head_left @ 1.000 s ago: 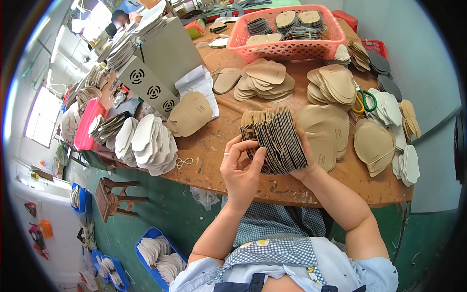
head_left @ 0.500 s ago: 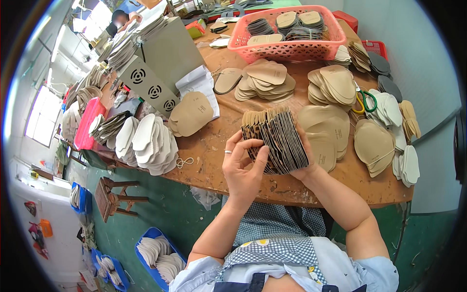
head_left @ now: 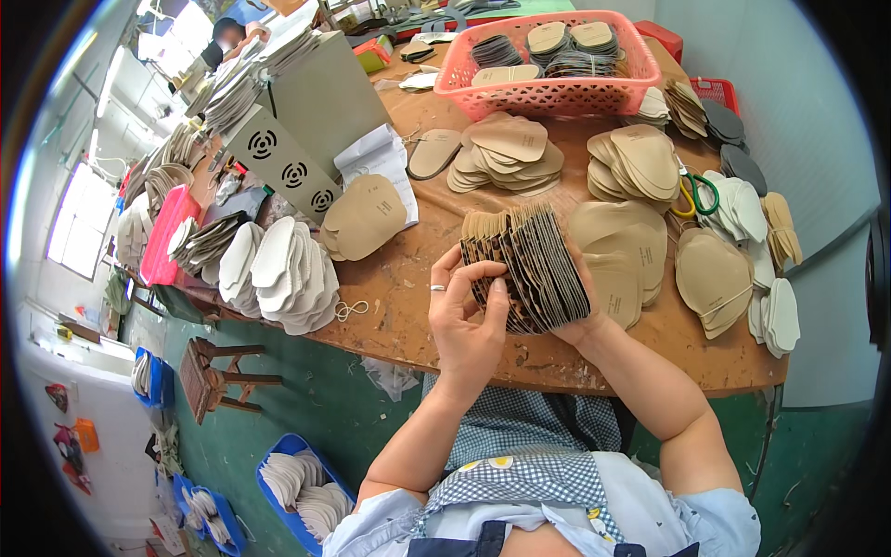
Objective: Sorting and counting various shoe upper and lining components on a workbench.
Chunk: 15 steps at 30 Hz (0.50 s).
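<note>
A thick stack of cut shoe pieces (head_left: 525, 269) is held up over the near side of the table, layer edges facing me. Its left layers look tan, the others dark and grey. My right hand (head_left: 583, 323) is wrapped round the stack's right side and underside, most of its fingers hidden behind it. At the left end, my left hand (head_left: 466, 311) wears a ring and grips the stack, with its index finger and thumb bent against the layer edges. Tan insole-shaped pieces (head_left: 620, 243) lie on the table just behind my right hand.
A pink basket (head_left: 548, 98) of bundled pieces stands at the back. More tan piles (head_left: 506, 153), white pieces (head_left: 782, 316) and green-and-yellow scissors (head_left: 696, 193) lie on the brown table (head_left: 408, 316). At left are a grey metal box (head_left: 329, 102) and a wooden stool (head_left: 218, 376).
My left thumb and index finger have shifted slightly along the layer edges. The stack stays in both hands at about the same place.
</note>
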### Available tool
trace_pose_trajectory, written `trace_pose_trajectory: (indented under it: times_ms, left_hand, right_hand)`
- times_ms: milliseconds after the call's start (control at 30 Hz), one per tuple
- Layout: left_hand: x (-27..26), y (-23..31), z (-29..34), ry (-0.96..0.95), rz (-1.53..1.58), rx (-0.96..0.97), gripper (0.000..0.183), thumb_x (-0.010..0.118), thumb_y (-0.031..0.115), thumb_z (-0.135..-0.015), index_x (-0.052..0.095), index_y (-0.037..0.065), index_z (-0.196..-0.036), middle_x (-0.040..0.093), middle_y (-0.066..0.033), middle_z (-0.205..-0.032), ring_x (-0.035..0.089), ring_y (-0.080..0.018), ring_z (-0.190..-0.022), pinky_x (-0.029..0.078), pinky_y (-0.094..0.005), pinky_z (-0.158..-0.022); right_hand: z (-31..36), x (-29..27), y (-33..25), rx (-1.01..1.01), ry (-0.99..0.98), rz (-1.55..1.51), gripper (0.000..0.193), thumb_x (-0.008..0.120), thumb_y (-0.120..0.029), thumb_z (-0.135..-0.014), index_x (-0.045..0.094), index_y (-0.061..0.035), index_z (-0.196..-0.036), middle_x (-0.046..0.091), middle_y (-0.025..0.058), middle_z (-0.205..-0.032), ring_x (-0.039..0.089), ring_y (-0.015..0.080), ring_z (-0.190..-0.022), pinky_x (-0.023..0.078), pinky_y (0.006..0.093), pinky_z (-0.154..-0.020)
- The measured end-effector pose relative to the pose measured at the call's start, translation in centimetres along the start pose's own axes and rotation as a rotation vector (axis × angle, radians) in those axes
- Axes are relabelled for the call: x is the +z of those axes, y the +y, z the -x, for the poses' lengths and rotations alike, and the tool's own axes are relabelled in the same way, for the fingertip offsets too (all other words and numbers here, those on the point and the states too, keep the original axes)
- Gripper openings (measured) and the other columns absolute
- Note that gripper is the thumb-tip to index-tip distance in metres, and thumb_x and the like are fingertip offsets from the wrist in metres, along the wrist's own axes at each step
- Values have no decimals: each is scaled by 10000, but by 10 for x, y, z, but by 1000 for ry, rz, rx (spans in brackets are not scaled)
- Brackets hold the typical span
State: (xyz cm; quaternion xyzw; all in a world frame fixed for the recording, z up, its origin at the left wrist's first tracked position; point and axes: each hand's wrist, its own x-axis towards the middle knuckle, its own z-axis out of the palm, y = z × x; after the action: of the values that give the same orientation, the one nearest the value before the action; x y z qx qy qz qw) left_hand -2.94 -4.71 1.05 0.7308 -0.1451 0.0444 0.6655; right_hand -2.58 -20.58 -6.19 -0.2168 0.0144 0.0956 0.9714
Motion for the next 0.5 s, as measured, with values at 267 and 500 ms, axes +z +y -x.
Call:
trace_pose_trajectory:
  times_ms: [267, 500]
  left_hand:
    - [2, -6, 1, 64, -85, 45, 146, 687, 21, -905, 666, 17, -1049, 441, -144, -1377, 599, -194, -1131, 560, -252, -761]
    - [8, -9, -2, 72, -225, 247, 149, 698, 40, -896, 702, 62, -1044, 487, -169, -1341, 565, -227, -1154, 483, -312, -876]
  right_hand:
    - [-2, 0, 1, -14, 33, 11, 621, 408, -556, -1032, 557, -69, -1388, 693, 110, -1228, 706, 208, -1049, 618, 372, -891]
    - [-2, -5, 1, 14, -27, -60, 636, 362, -565, -1042, 530, -82, -1420, 662, 117, -1286, 679, 222, -1106, 598, 392, -942]
